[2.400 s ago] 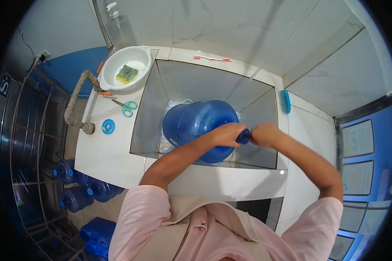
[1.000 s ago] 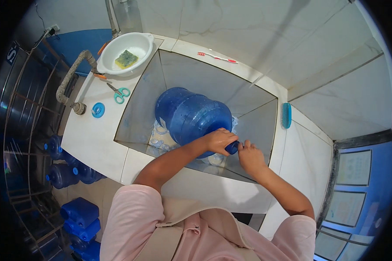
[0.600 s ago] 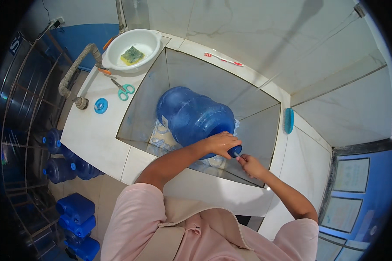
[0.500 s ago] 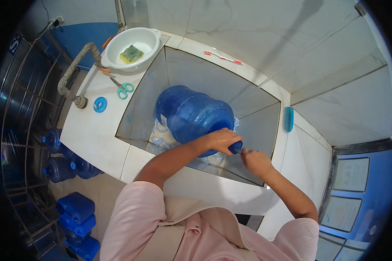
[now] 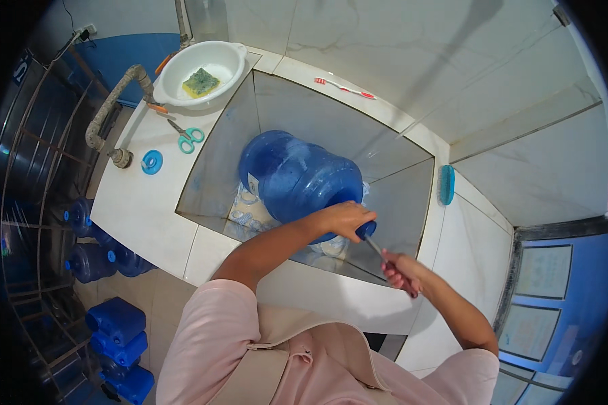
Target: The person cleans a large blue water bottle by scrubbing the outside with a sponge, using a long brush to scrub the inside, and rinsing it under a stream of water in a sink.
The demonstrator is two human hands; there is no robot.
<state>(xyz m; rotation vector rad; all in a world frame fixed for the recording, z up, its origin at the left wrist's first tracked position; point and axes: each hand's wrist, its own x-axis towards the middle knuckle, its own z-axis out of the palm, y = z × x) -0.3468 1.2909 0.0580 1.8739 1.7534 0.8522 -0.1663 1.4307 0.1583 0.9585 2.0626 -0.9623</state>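
Note:
A large blue water jug (image 5: pixel 287 174) lies on its side in a grey sink basin (image 5: pixel 402 216), its mouth pointing to the near right. My left hand (image 5: pixel 346 219) is wrapped round the jug's neck, just behind the mouth. In my closed right hand (image 5: pixel 405 271) is a thin tool with a metal shaft (image 5: pixel 375 247) and a dark reddish handle. The shaft reaches to the jug's mouth; its far end is hidden there, so its kind does not show.
On the left counter (image 5: pixel 142 209) are a white basin (image 5: pixel 228 88) with a sponge (image 5: pixel 201 83), scissors (image 5: pixel 189 138), a blue ring-shaped piece (image 5: pixel 152 163) and a pipe (image 5: pixel 118 101). A toothbrush (image 5: pixel 344 88) and a teal brush (image 5: pixel 446 185) lie on the rim. Blue containers (image 5: pixel 118 320) stand lower left.
My right hand has drawn back down and to the right from the jug's mouth, so more of the shaft shows. My left hand stays on the neck.

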